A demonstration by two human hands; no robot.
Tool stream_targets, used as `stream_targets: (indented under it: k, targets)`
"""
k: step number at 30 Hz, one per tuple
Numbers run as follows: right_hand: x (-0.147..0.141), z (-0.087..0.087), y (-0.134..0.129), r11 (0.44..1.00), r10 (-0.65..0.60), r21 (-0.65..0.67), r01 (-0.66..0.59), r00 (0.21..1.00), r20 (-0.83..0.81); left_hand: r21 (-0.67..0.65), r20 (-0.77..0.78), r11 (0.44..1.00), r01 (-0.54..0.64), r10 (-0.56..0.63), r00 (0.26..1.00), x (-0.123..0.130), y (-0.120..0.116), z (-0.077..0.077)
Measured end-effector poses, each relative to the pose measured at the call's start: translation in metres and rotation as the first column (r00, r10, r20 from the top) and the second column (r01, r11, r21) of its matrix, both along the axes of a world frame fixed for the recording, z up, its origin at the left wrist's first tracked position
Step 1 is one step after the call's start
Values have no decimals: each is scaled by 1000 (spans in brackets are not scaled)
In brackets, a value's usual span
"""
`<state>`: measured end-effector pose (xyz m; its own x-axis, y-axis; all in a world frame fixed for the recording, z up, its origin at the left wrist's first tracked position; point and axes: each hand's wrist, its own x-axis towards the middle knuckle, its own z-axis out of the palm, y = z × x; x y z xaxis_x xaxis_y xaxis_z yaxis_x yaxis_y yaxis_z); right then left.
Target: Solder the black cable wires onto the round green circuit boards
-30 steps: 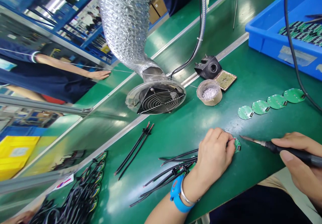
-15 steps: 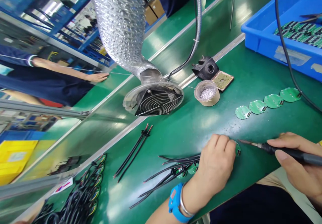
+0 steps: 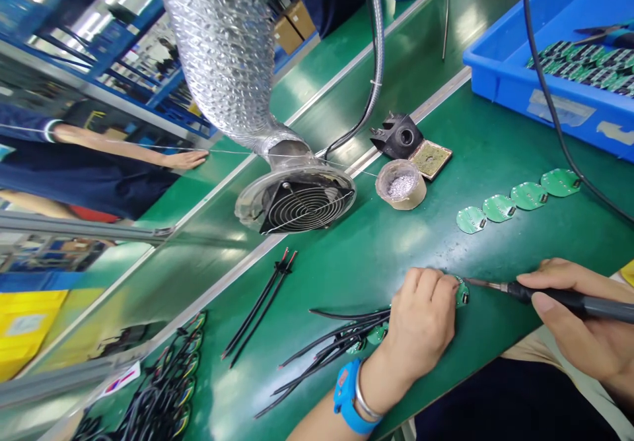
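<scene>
- The left hand [image 3: 423, 315] was narrowed, apparently on a soft, black-sheathed cable [image 3: 347, 315]; beside its fingertips lay a round, green circuit board [image 3: 463, 294], presumably light, stiff, best held by its rim.
- The right hand [image 3: 584, 345] gripped a black-handled soldering iron [image 3: 604, 307].

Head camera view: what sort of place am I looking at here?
Most likely an electronics assembly line on a factory floor: the right hand holds a soldering iron, a fume extractor duct hangs over the green bench, and a blue bin holds many small circuit boards.
</scene>
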<state>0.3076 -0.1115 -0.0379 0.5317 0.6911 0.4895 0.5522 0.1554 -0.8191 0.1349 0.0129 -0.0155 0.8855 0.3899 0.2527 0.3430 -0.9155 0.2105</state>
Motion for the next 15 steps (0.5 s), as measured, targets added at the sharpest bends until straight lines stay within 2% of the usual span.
stream_targets:
  k: [7, 15]
  targets:
    - [-1, 0, 2, 999, 31, 22, -30, 999, -35, -209, 34, 978, -9, 17, 999, 3, 3, 6]
    - [-1, -1, 1, 1000, 27, -14, -26, 999, 30, -253, -19, 964, -78, 76, 997, 8, 5, 5]
